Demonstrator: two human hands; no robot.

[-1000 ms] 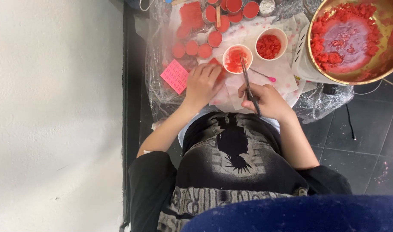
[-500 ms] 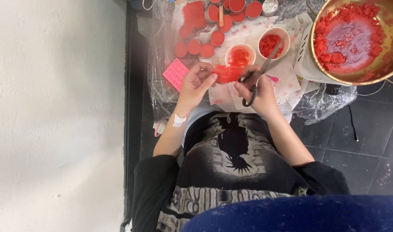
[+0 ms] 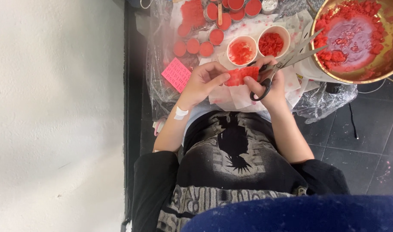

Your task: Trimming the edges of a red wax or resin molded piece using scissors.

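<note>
My left hand [image 3: 203, 81] pinches the left end of a red waxy block [image 3: 241, 76] held above white paper. My right hand [image 3: 271, 88] touches the block's right end and has its fingers through the black handles of steel scissors [image 3: 297, 51]. The blades are parted and point up and to the right, toward the big bowl. A white plaster [image 3: 179, 114] sits on my left wrist. Just beyond the hands stand two white cups [image 3: 242, 50] with red pieces in them.
A large brass-coloured bowl [image 3: 359, 77] of red chunks and melted red liquid sits at the upper right. Several small round tins [image 3: 193, 46] filled with red and a pink card [image 3: 176, 74] lie at the left on crinkled plastic sheet [image 3: 325, 103]. A white wall [image 3: 54, 107] fills the left side.
The scissors swung from pointing down at the table to pointing up and right. Both hands came together around the red block and lifted it.
</note>
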